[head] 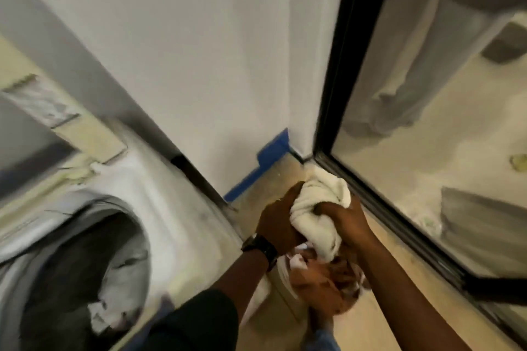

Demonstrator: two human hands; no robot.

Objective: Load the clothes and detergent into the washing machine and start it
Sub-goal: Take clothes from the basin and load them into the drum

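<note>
Head view: one washing machine [94, 236], front-loading, door open, at lower left; drum interior dark, with pale cloth dimly visible inside; one white towel [319, 208], bunched; one heap of orange-brown and white clothes [322, 282] directly beneath the towel, its container not clear through blur; two hands. Left hand [278, 222], one dark watch [261, 246] at its wrist, grip closed on the towel's left side; right hand [342, 219], grip closed on the towel's right side; the towel sits between both grips, well right of the drum opening. Both forearms reach forward and upward from the lower edge, converging at the towel.
</note>
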